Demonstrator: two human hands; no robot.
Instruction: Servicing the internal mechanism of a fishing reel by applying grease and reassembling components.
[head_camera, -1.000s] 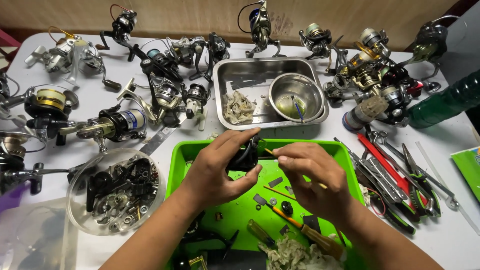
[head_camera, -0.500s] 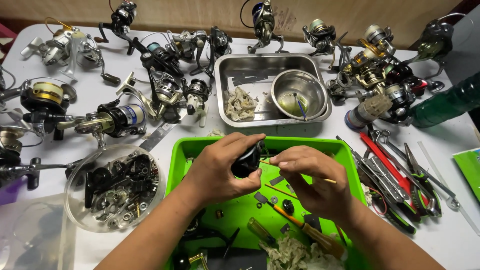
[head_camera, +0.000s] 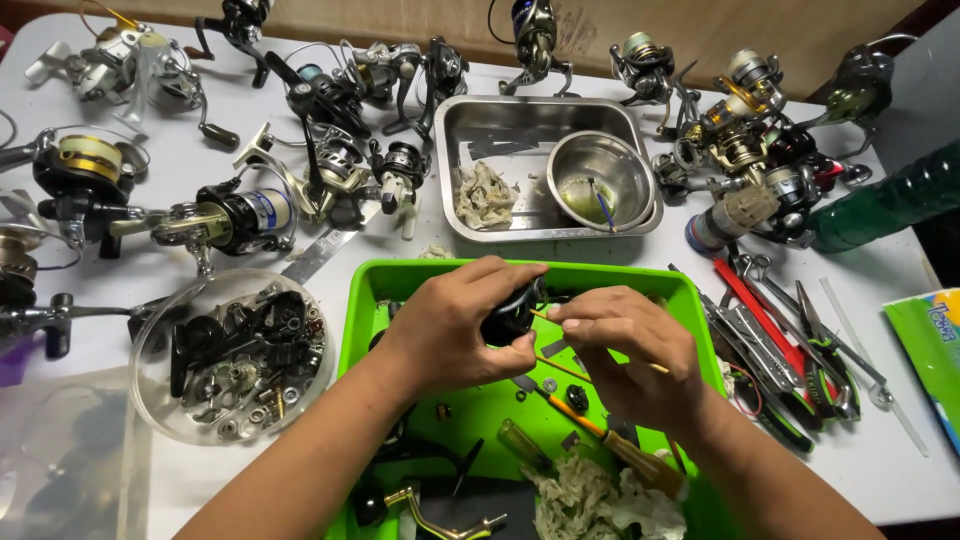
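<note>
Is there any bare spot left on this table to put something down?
Little. Bare white table shows right of the pliers, before the green packet. The fishing reels crowd the back and left; parts litter the green tray.

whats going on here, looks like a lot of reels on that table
A person is working over a green tray. The left hand grips a small black reel part, while the right hand pokes a thin stick at it. Small loose parts lie in the tray. Many fishing reels surround it, with a clear bowl of parts to the left and a metal tray behind.
</note>
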